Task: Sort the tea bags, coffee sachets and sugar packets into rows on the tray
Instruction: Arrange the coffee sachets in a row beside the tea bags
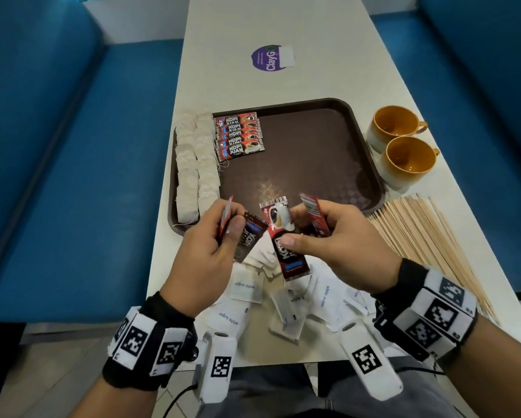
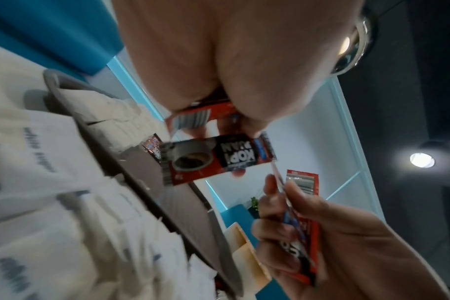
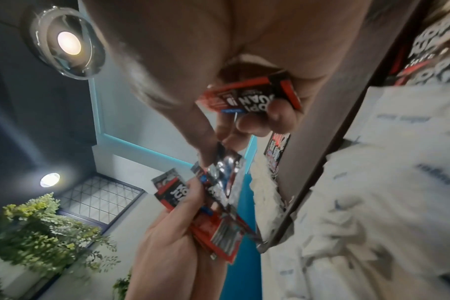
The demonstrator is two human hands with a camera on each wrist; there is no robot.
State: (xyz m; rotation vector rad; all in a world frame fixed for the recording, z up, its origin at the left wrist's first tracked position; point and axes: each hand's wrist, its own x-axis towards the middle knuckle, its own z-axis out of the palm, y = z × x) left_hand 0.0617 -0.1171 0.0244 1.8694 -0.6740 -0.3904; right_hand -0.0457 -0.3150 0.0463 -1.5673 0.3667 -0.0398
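A: What lies on the ribbed brown plastic tray?

B: Soft papery tea bags on its left, glossy foil coffee sachets beside them.

A: And the hands?

B: Left hand and right hand each pinch coffee sachets over the flat paper sugar packets on the near tabletop.

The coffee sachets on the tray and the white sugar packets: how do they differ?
The coffee sachets lie on the tray in a neat overlapping row; the sugar packets lie off it on the table, in a loose heap. The sachets are red and black, long and narrow; the packets are white and squarer. Both are small flat packets.
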